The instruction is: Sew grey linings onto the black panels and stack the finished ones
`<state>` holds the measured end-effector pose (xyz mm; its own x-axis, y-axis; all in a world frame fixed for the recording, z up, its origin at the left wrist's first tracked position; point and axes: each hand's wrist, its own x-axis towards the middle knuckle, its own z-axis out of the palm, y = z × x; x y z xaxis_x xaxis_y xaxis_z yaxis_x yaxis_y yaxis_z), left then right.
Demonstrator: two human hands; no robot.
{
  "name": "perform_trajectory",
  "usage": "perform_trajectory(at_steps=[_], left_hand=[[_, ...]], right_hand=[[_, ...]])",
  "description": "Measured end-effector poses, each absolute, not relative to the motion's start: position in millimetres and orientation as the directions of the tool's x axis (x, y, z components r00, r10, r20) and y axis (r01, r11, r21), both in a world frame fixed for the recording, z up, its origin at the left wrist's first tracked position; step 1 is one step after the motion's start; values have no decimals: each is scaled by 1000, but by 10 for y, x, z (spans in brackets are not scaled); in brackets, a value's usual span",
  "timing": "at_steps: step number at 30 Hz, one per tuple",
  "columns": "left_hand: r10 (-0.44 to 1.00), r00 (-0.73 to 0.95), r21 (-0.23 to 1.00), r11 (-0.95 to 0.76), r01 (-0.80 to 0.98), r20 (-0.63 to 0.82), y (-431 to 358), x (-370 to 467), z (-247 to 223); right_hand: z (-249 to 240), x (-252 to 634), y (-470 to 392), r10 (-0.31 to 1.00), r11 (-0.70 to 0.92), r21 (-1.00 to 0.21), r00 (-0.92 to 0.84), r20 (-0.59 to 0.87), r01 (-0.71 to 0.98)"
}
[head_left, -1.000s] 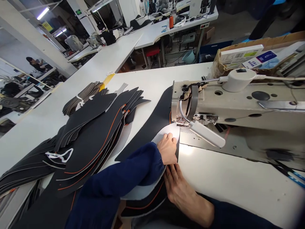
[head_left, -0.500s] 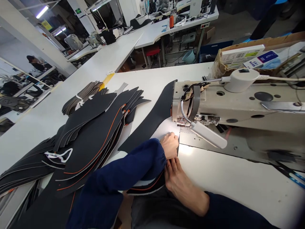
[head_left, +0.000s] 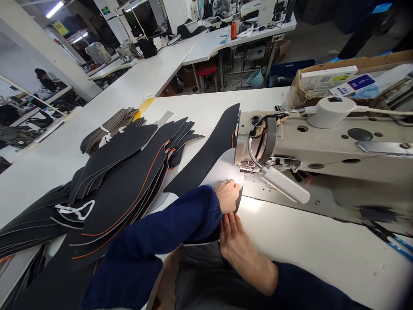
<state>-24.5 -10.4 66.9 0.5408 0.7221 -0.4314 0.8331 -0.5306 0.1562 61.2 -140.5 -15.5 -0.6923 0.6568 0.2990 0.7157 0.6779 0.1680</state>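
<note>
Directly under curled left hand (head_left: 228, 196), grip unclear, pale fabric (head_left: 221, 170), right hand (head_left: 241, 252) flattened behind.

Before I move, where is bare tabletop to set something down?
Bare tabletop lies right of the right hand, between sewing machine and right sleeve, up to the scissors; another patch lies beyond the unstacked black panel, toward the yellow tape. Stacked black panels crowd the left.

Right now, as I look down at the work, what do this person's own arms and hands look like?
The left arm wears a loose navy-blue sleeve, creased and gathered at the cuff. The right sleeve is dark navy. The left hand and right hand are ungloved.
</note>
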Motion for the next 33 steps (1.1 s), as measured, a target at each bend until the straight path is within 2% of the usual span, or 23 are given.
perform_trajectory(at_steps=[9, 14, 19, 26, 33], left_hand=[[705, 560, 126, -568, 814, -435, -136, -287, 673], [702, 565, 119, -576, 808, -434, -79, -280, 678], [688, 581, 113, -599, 793, -435, -44, -233, 645], [703, 584, 129, -588, 798, -406, 50, -153, 646], [681, 570, 143, -577, 804, -459, -16, -227, 643]], right_hand=[[-19, 628, -1121, 687, 654, 242, -696, 208, 717], [-41, 637, -981, 682, 632, 253, -681, 266, 732], [18, 598, -1005, 686, 656, 232, -695, 214, 718], [93, 542, -990, 681, 651, 237, -693, 235, 721], [83, 543, -970, 694, 665, 214, -698, 176, 715]])
